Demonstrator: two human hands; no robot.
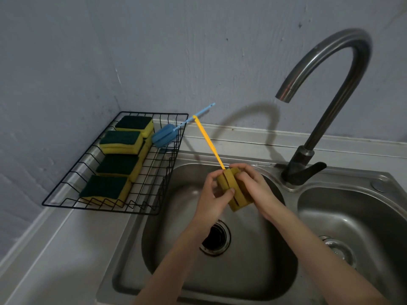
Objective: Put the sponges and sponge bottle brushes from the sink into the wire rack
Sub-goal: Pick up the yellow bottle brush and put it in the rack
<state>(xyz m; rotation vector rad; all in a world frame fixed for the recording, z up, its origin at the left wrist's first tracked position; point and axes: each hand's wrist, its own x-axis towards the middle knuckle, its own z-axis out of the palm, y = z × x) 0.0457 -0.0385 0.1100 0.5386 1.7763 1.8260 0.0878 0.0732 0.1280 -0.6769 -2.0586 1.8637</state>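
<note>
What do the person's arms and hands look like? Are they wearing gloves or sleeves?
No gloves and no sleeves show. The left hand and right hand are bare, and both forearms are bare right down to the picture's edge. I see no watch, rings or bracelets.

No readable text, label, brand or number on anything in view.

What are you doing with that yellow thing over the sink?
Both hands, left hand and right hand, grip the yellow sponge bottle brush by its sponge head above the sink. The wire rack already holds the green-and-yellow sponges and a blue bottle brush.
</note>
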